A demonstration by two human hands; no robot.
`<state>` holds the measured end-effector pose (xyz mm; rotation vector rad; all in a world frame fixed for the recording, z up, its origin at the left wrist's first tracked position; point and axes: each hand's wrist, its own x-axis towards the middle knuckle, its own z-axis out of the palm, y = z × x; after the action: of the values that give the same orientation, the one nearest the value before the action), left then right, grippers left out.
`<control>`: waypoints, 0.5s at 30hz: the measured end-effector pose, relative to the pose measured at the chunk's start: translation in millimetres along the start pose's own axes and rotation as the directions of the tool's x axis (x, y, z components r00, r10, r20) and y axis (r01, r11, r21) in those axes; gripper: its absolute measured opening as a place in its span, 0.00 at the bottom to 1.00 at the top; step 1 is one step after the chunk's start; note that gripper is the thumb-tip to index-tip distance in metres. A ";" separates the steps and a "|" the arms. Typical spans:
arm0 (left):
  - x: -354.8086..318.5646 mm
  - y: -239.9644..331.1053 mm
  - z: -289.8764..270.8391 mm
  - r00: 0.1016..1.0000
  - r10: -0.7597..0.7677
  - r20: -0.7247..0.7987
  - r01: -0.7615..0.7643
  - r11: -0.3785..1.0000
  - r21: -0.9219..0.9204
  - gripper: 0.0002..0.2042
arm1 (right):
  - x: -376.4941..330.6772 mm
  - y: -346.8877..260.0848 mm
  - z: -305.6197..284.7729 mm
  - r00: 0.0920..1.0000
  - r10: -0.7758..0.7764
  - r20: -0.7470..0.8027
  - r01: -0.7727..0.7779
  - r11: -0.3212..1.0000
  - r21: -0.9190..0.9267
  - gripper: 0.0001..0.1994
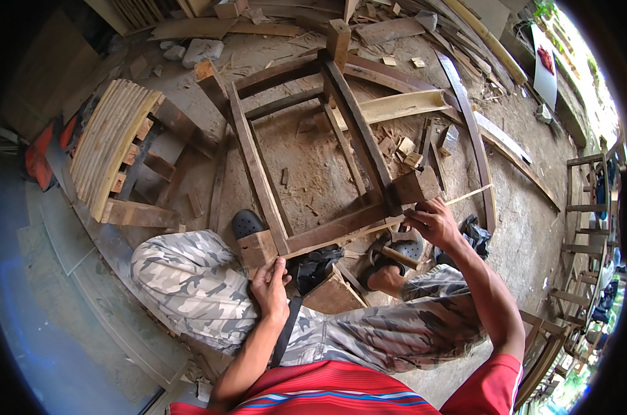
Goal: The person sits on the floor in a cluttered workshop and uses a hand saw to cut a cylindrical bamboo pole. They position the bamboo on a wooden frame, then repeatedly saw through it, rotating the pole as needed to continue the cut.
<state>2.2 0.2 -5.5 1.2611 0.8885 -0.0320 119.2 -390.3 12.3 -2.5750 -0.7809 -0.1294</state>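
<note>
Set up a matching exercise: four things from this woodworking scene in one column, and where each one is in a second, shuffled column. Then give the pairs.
Things:
1. left hand
2. right hand
3. stack of curved pale wooden slats
4. black perforated clog

Places:
A. on the ground at far left
B. on the dark wooden chair frame's near left leg block
C. beside that block, on a foot
D. on the frame's near right corner block

Pairs: 1-B, 2-D, 3-A, 4-C
</note>
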 end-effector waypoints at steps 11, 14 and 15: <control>1.6 1.0 3.3 0.999 0.026 -0.030 -0.027 1.000 -0.002 0.07 | -3.3 11.2 -0.2 0.998 0.044 -0.046 -0.051 0.984 -0.169 0.14; 3.1 -0.2 3.0 0.999 0.029 -0.034 -0.029 1.000 -0.007 0.07 | -4.5 11.3 -1.6 0.998 0.005 -0.055 -0.014 0.984 -0.176 0.14; 3.5 -0.2 2.6 0.999 0.029 -0.027 -0.029 1.000 -0.010 0.07 | -2.8 8.2 -3.7 0.998 -0.021 -0.053 0.011 0.984 -0.176 0.14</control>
<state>5.9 -0.4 -7.7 1.2671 0.8923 0.0120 121.5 -399.4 11.8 -2.7178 -0.8026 -0.2846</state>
